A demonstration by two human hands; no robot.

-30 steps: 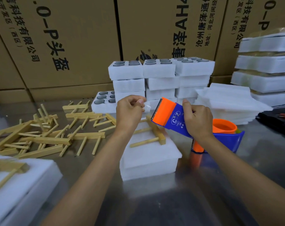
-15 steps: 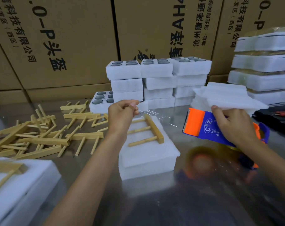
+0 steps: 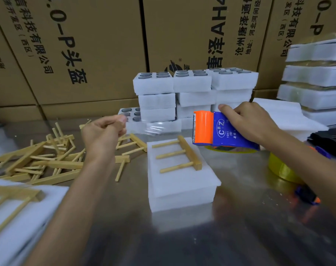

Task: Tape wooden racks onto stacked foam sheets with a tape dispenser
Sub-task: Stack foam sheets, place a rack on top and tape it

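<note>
A stack of white foam sheets (image 3: 180, 191) lies on the steel table in front of me. On its top rests a wooden rack (image 3: 184, 156) with three pegs pointing left. My right hand (image 3: 247, 120) grips a blue and orange tape dispenser (image 3: 219, 131) above the stack's right rear corner. A strip of clear tape (image 3: 157, 128) stretches from the dispenser's toothed edge leftward to my left hand (image 3: 103, 131), which pinches the tape's free end up in the air behind and left of the stack.
Loose wooden racks (image 3: 48, 160) are heaped on the left of the table. Foam blocks with dark round inserts (image 3: 192, 89) are stacked behind. More foam stacks (image 3: 315, 77) stand at the right, a foam sheet with a rack (image 3: 11, 208) at lower left. Cardboard boxes (image 3: 86, 45) form the back wall.
My left hand has pulled the tape end further left, away from the foam stack. The dispenser has moved up and left and the strip between the hands has grown longer.
</note>
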